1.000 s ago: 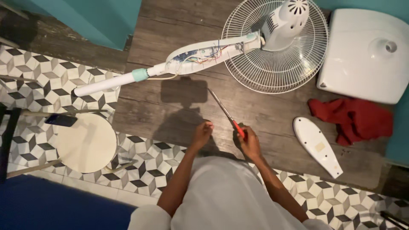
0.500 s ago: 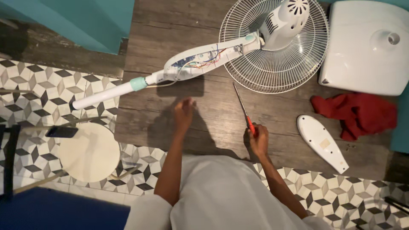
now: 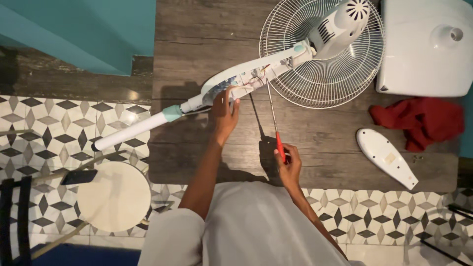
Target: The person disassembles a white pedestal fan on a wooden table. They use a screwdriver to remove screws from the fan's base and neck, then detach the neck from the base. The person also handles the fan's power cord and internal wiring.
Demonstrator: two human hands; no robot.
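A white pedestal fan lies on its side on a dark wooden board (image 3: 207, 44). Its opened control housing (image 3: 246, 78) shows wires, and its grille (image 3: 322, 74) and motor head (image 3: 340, 22) lie at the upper right. My left hand (image 3: 224, 113) rests against the underside of the housing. My right hand (image 3: 288, 165) grips the red handle of a long screwdriver (image 3: 273, 116), whose tip points up toward the exposed wiring. The fan's pole (image 3: 135, 129) reaches left over the patterned tiles.
A detached white cover panel (image 3: 387, 157) and a red cloth (image 3: 419, 120) lie at the right. The white fan base (image 3: 428, 47) sits at the upper right. A round white stool (image 3: 113, 197) with a dark phone (image 3: 79, 176) stands at lower left, near a teal wall (image 3: 74, 29).
My left hand has reached forward from near my body up to the fan's control housing. My right hand has lifted the screwdriver so that its tip now nears the wiring.
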